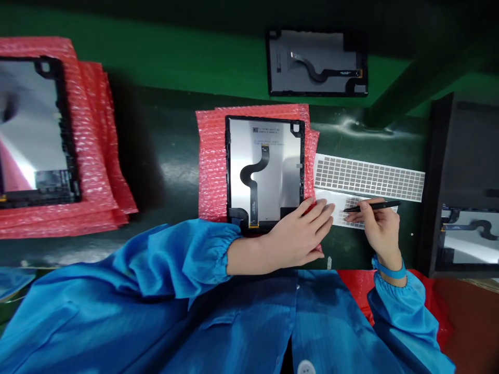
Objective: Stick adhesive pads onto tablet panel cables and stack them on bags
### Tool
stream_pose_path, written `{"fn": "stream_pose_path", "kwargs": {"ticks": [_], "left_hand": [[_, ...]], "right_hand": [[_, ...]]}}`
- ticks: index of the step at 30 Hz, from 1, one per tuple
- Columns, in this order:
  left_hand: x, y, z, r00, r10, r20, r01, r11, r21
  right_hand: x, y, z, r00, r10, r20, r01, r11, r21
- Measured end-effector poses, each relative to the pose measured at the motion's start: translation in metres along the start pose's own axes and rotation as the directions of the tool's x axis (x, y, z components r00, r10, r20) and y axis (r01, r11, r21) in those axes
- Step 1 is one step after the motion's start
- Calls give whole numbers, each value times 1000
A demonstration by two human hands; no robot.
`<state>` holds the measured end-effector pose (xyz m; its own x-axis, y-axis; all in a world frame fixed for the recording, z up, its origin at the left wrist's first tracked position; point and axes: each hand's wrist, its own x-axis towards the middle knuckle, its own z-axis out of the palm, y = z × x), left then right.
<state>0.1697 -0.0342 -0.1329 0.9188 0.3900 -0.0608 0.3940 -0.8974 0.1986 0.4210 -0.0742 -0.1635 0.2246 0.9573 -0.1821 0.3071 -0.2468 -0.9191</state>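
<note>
In front of me a tablet screen panel lies back side up on pink bubble wrap. A black curved ribbon cable runs down its silver back. My left hand lies flat across the panel's lower right corner, fingers stretched onto the left end of a white label sheet. In my right hand is a slim black pen-like tool, gripped between thumb and fingers. Its tip points left, over the grid of small grey labels on that sheet; whether it touches is unclear.
Above lies a second label sheet. Another panel rests at the back on a green surface. To the left, a larger panel sits on stacked pink bubble wrap. A black tray at the right holds a panel.
</note>
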Motion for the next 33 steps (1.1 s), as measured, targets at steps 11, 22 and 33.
{"fn": "stream_pose_path", "kwargs": {"ticks": [11, 22, 33], "left_hand": [[3, -1, 0, 1000, 10, -12, -10, 1000, 2], [7, 0, 4, 1000, 9, -23, -9, 1000, 6], [6, -3, 14, 995, 24, -98, -27, 999, -29]], "right_hand": [[3, -5, 0, 998, 63, -14, -61, 996, 69], [11, -1, -9, 993, 122, 12, -122, 987, 109], [16, -13, -14, 992, 125, -25, -125, 992, 22]]}}
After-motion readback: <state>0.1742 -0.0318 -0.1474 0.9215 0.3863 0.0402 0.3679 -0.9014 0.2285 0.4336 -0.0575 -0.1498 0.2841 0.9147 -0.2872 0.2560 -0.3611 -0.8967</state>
